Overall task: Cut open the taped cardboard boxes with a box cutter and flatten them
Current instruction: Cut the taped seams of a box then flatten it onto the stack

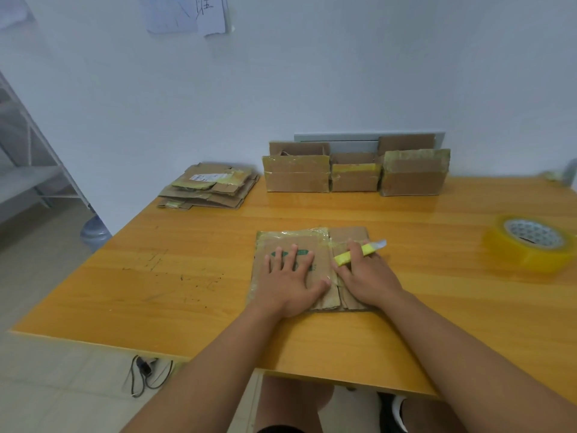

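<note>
A flattened cardboard box (299, 240) with yellowed tape and a green print lies on the wooden table (193, 276) in front of me. My left hand (290, 282) presses flat on its left half, fingers spread. My right hand (365, 276) presses on the right half and holds a yellow box cutter (359, 252) between its fingers, the blade end pointing right. Three taped cardboard boxes stand at the back: one left (296, 176), a small one in the middle (354, 178), one right (413, 176).
A stack of flattened boxes (209, 190) lies at the table's back left. A big roll of clear tape (530, 242) sits at the right edge. A white wall rises behind the table. A water jug (93, 231) and a metal rack (28, 157) stand to the left.
</note>
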A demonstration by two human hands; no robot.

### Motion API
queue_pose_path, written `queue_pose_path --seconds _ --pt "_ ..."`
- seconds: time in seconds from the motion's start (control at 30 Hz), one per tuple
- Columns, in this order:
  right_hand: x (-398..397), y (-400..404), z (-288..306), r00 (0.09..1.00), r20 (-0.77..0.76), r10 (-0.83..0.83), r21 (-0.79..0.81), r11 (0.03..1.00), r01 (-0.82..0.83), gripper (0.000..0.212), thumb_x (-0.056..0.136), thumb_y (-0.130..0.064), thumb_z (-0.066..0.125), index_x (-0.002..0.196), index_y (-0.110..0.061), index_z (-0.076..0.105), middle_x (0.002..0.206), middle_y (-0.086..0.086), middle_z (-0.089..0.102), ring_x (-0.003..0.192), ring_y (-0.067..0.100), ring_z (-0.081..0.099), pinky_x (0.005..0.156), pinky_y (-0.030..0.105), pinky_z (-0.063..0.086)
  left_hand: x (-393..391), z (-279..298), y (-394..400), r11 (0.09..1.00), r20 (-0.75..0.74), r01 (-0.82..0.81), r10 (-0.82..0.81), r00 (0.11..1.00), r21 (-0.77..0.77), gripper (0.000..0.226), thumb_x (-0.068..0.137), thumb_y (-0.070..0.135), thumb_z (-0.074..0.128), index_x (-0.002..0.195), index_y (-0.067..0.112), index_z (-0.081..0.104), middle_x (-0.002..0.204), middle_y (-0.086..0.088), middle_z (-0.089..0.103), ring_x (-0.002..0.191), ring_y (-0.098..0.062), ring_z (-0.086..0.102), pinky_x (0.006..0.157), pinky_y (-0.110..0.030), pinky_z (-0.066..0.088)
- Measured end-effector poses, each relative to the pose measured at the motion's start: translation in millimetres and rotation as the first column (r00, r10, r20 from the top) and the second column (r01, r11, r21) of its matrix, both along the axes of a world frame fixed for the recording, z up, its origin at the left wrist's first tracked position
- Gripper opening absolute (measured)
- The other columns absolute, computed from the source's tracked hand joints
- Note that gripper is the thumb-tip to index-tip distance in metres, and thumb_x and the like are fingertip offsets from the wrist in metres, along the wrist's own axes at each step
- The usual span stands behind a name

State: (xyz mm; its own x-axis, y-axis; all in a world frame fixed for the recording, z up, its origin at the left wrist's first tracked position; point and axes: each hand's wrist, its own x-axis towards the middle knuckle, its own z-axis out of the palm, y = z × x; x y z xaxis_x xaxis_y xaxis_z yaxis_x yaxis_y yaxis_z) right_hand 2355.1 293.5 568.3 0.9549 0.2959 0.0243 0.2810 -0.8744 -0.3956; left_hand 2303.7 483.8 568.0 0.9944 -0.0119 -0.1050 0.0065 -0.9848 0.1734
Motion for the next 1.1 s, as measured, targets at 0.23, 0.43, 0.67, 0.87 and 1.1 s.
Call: queue_pose_path --seconds 0.23,0.43,0.67,0.87,1.1 --pt "-2 -3 9 1.0 0.005 -0.007 0.074 0.997 0.007 0.065 0.096 -0.059 0.046 0.143 -0.018 0.028 0.133 0.013 0.052 0.122 0.03 0.047 0.089 0.039 0.048 1 13 7 0.998 0.019 -0.029 0.03 0.999 -0.053 0.086 0.078 0.087 0.025 0.153 0.046 0.015 0.166 0.006 -0.002 0.152 -0.028 -0.008 0.118 -0.052 -0.009" --pt "-10 -10 12 0.995 0.101 0.019 0.088 0.996 -0.028 0.047 0.091 -0.06 0.056 0.114 -0.024 0.035 0.091 0.004 0.055 0.08 0.017 0.051 0.058 0.032 0.04 -1 22 24 0.926 -0.046 -0.312 0.309 0.95 -0.215 0.078 0.082 0.083 0.029 0.149 0.044 0.026 0.166 0.0 0.002 0.149 -0.042 0.004 0.118 -0.06 0.006" --pt "-5 -9 19 0.946 0.152 0.286 0.095 0.948 -0.302 0.059 0.087 -0.06 0.061 0.127 -0.022 0.041 0.108 0.001 0.056 0.094 0.021 0.054 0.075 0.038 0.049 -4 37 66 0.953 0.076 -0.288 0.296 0.952 -0.099 0.076 0.088 0.071 0.044 0.153 0.041 0.019 0.166 0.003 -0.001 0.151 -0.035 -0.002 0.119 -0.055 0.002" --pt "-2 -4 18 0.827 0.355 0.435 -0.138 0.9 -0.414 0.067 0.09 -0.058 0.059 0.135 -0.009 0.048 0.124 0.015 0.063 0.108 0.032 0.06 0.073 0.042 0.054 -2 43 72 0.997 -0.155 -0.077 0.073 0.985 -0.022 0.106 0.074 0.085 0.05 0.156 0.035 0.005 0.159 -0.007 0.025 0.143 -0.032 0.027 0.114 -0.052 0.028" --pt "-5 1 16 0.856 0.474 0.204 -0.063 0.978 -0.199 0.063 0.085 -0.056 0.065 0.123 -0.006 0.055 0.103 0.018 0.07 0.131 0.039 0.05 0.089 0.045 0.052 -9 49 77 0.973 -0.064 -0.148 0.139 0.988 -0.179 0.121 0.054 0.083 0.072 0.148 0.022 0.027 0.132 -0.002 0.034 0.116 -0.025 0.05 0.09 -0.04 0.048"
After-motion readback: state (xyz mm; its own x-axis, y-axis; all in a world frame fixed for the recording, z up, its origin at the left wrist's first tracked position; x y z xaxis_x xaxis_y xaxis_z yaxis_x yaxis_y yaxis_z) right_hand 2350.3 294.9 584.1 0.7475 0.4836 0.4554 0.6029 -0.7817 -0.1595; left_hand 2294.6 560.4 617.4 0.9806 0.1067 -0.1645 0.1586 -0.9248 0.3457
